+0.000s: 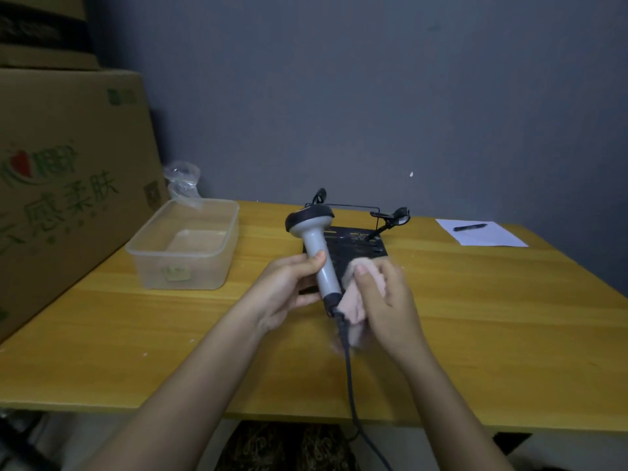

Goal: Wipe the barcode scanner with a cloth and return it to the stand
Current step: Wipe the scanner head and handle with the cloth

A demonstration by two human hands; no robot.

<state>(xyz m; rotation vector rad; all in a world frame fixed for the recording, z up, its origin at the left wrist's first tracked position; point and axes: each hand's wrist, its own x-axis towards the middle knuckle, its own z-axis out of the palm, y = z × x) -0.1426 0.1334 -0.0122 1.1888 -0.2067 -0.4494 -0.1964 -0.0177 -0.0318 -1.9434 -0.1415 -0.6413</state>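
Wiping: my right hand (384, 300) is closed around the pink cloth (356, 307), pressing it to the handle's lower end.
Cable (348, 365): hangs off the near table (170, 351) edge, slack.
Left hand (289, 287): clamped on the barcode scanner (317, 248) handle, head tilted away so the grip is exposed.
Stand (387, 222): waits empty beyond, on its black base.
Far corner: pen (470, 227) on paper (482, 234).

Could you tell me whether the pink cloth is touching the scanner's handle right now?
Touching: the head view shows the cloth, held in the right hand, pressed against the lower handle of the scanner.
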